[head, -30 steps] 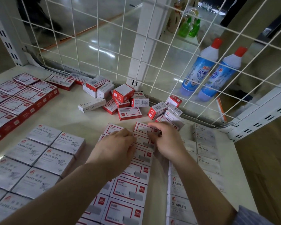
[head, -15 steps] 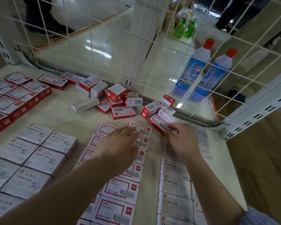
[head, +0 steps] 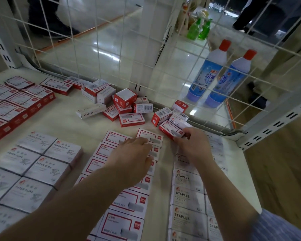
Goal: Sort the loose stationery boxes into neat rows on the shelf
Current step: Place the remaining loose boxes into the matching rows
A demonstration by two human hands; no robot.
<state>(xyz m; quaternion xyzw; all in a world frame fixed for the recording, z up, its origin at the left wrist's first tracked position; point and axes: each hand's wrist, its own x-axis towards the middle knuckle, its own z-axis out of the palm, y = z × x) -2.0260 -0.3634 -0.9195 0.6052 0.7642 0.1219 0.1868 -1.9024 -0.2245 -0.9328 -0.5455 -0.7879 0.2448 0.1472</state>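
Observation:
Two columns of red-and-white staple boxes [head: 129, 204] run down the middle of the cream shelf [head: 87, 126]. My left hand [head: 130, 157] rests flat on their far end, fingers touching the top box [head: 153, 136]. My right hand [head: 191, 143] pinches the near end of a loose red-and-white box [head: 170, 130] lying at the edge of the loose pile. A heap of loose boxes [head: 127, 105] sits near the wire back. White STAPLES boxes [head: 186, 197] form a column under my right forearm.
Grey PAPER CLIPS boxes [head: 35, 164] sit in rows at the left, larger red boxes [head: 12, 110] at the far left. A white wire grid [head: 146, 49] closes the back; two blue bottles [head: 208, 73] stand behind it. The shelf's right edge [head: 247, 180] drops off.
My right hand has moved away from the red-and-white column to the right and taken hold of a loose box at the pile's edge. My left hand stays on the column's far end.

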